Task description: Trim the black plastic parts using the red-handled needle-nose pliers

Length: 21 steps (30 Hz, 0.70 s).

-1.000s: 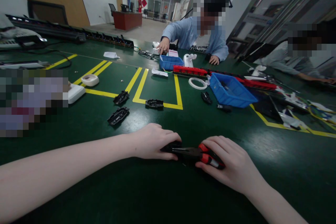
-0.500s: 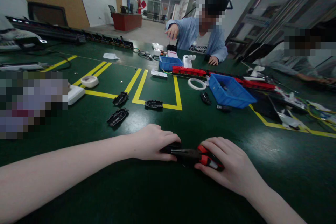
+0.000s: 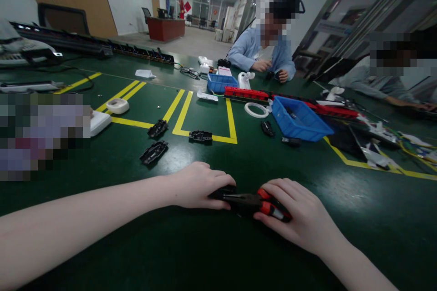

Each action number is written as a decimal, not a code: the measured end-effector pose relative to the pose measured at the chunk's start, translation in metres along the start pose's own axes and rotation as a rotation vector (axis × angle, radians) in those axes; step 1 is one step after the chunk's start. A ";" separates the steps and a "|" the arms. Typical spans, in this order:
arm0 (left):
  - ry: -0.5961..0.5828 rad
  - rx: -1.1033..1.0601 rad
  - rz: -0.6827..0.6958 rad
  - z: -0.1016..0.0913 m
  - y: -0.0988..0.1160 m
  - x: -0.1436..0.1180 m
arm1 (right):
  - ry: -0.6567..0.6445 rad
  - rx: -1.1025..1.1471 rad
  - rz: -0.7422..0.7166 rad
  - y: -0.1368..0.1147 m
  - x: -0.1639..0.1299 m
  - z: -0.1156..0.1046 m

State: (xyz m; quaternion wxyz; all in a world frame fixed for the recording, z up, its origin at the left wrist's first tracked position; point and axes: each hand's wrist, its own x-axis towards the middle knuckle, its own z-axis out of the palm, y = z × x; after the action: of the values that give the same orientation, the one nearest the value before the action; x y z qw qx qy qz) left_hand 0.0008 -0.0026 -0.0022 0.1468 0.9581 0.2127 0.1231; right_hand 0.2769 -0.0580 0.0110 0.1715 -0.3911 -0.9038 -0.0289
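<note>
Pliers [image 3: 247,200] with red and black handles lie in the grip of my right hand [image 3: 293,209], fingers closed round the handles. Their dark jaws point left and meet a black plastic part [image 3: 221,192]. That part is pinched between the thumb and fingers of my left hand [image 3: 201,186], which covers much of it. Whether the jaws clamp the part I cannot tell. Beyond my left hand, black plastic shells [image 3: 154,152] lie on the green table, one of them [image 3: 200,136] beside the yellow tape.
A blue bin [image 3: 300,118] stands right of centre, with a white ring [image 3: 256,110] and small black pieces beside it. Behind are a smaller blue bin [image 3: 221,82] and a long red strip [image 3: 247,94]. A person [image 3: 262,50] sits across the table; another is at far right.
My hands, the pliers and the black part hold almost the same position. Across the table, the person's raised hand has come down in front of the chest, near the other hand.
</note>
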 end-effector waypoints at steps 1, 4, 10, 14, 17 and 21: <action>0.001 0.001 0.001 0.000 0.000 0.000 | -0.001 -0.004 -0.003 0.000 0.000 0.000; 0.007 0.009 0.002 0.000 0.000 0.000 | -0.001 -0.014 -0.011 0.000 0.002 -0.002; 0.003 0.006 0.001 -0.001 0.000 0.000 | -0.012 -0.011 -0.003 -0.001 0.002 -0.001; 0.001 0.005 0.006 0.000 0.000 0.000 | -0.008 0.013 0.013 0.000 0.000 0.002; 0.014 0.009 0.011 0.002 -0.001 0.000 | -0.005 0.020 0.009 0.000 -0.001 0.004; 0.024 0.007 0.018 0.003 -0.001 -0.001 | -0.008 0.023 0.008 0.000 -0.001 0.005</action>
State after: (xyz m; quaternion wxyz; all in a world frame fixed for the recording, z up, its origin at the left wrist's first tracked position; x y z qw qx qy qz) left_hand 0.0004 -0.0023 -0.0054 0.1398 0.9590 0.2063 0.1350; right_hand 0.2767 -0.0577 0.0063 0.1726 -0.3927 -0.9032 -0.0164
